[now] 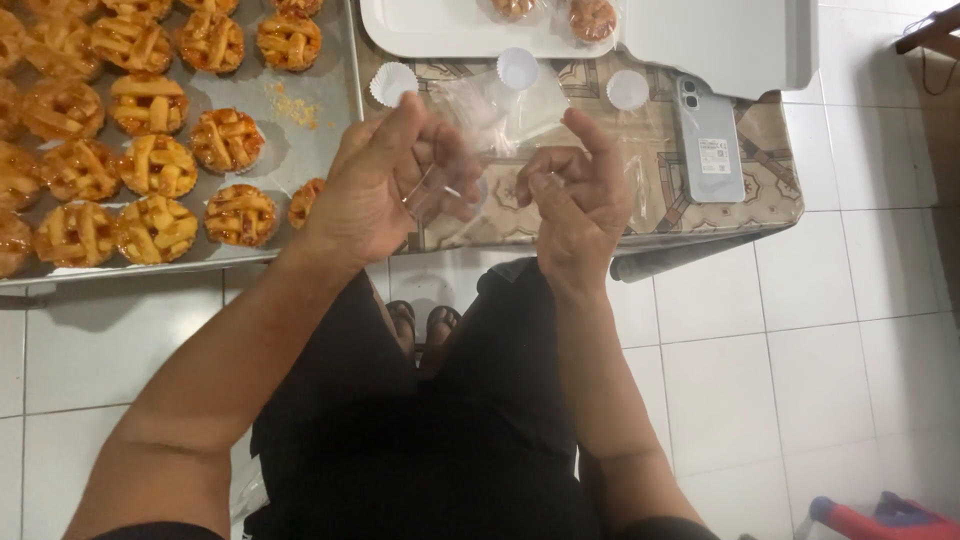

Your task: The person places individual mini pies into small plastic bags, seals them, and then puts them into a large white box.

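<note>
My left hand [385, 180] and my right hand [580, 195] are raised over the table's front edge, both pinching a small clear plastic bag [450, 190] stretched between them. The bag is thin and hard to see. Just left of my left hand lies a lattice-topped tart [303, 200], partly hidden by that hand. A metal baking tray [310, 110] at the left carries several golden lattice tarts [160, 165].
More clear bags [510, 110] and three white paper cups [394, 82] lie on the patterned tablecloth [760, 190]. A white tray [440, 30] at the back holds two wrapped tarts [592, 18]. A grey phone [708, 140] lies at the right. White floor tiles lie below.
</note>
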